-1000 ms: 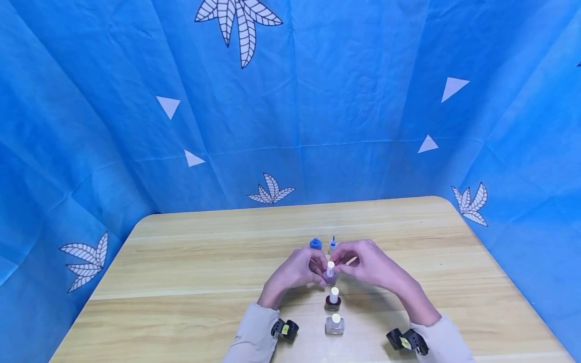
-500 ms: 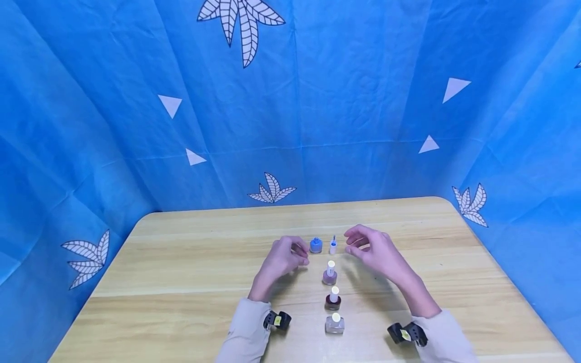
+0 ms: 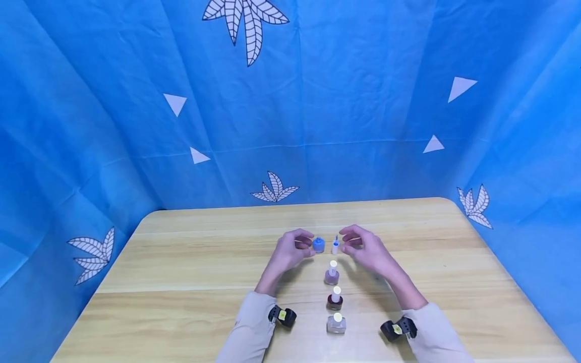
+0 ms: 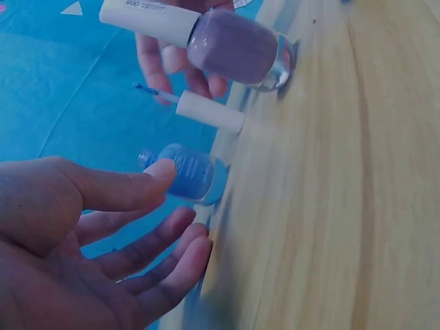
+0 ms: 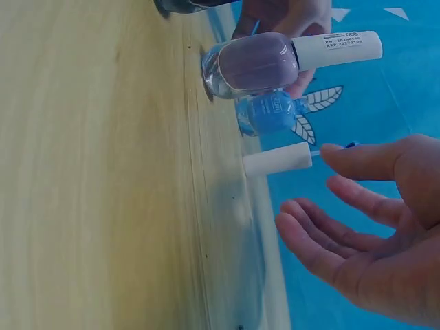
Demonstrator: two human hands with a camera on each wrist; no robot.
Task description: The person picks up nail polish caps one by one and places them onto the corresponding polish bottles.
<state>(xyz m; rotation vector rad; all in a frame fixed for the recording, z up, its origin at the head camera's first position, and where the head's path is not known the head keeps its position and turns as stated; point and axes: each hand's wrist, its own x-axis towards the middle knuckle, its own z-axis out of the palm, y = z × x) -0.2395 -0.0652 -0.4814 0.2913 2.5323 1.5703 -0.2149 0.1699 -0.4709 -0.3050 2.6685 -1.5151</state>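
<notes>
An uncapped bottle of blue nail polish (image 3: 318,245) stands upright near the back of the table. My left hand (image 3: 292,249) is at its left side, fingers relaxed and spread, thumb overlapping the bottle in the left wrist view. Just right of the bottle, its white brush cap (image 3: 335,247) stands on end with the blue-tipped brush pointing up. My right hand (image 3: 366,248) is beside that cap, its fingers loosely bent around the cap's right side and gripping nothing. Closer to me stands a capped purple nail polish bottle (image 3: 332,275), large in both wrist views.
In line toward me stand a dark red nail polish bottle (image 3: 335,301) and a clear, greyish bottle (image 3: 336,324), both with white caps. The wooden table (image 3: 204,272) ends at a blue cloth backdrop (image 3: 299,111).
Both hands have left the purple bottle, which now stands by itself. They moved apart and away from me, then closed in on the blue bottle and its brush cap.
</notes>
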